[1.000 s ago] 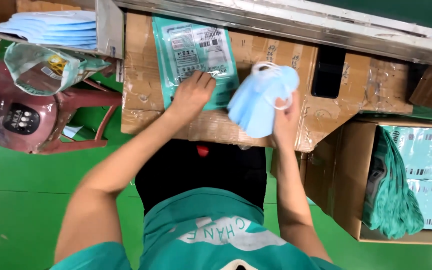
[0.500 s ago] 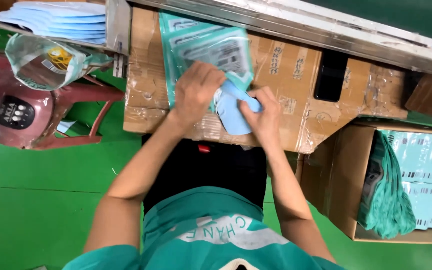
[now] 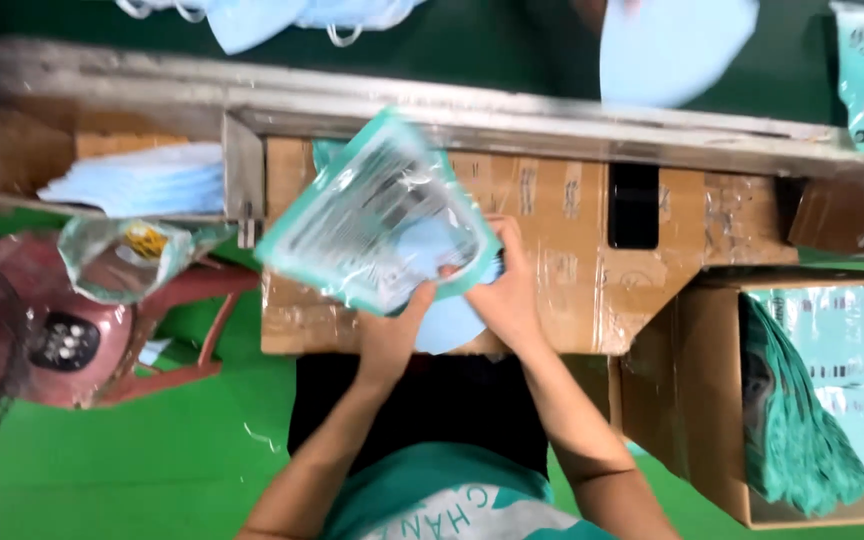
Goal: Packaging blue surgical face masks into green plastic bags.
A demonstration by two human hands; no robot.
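Over the carton (image 3: 552,230), hands (image 3: 452,320) have lifted the pouch (image 3: 377,215) — masks (image 3: 447,325) inside.

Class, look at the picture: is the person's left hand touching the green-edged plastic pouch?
Touching. The head view shows the left hand gripping the pouch by its lower edge.

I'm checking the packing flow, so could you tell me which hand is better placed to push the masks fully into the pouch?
Probably the right hand: it rests on the blue masks, while the left hand holds the pouch.
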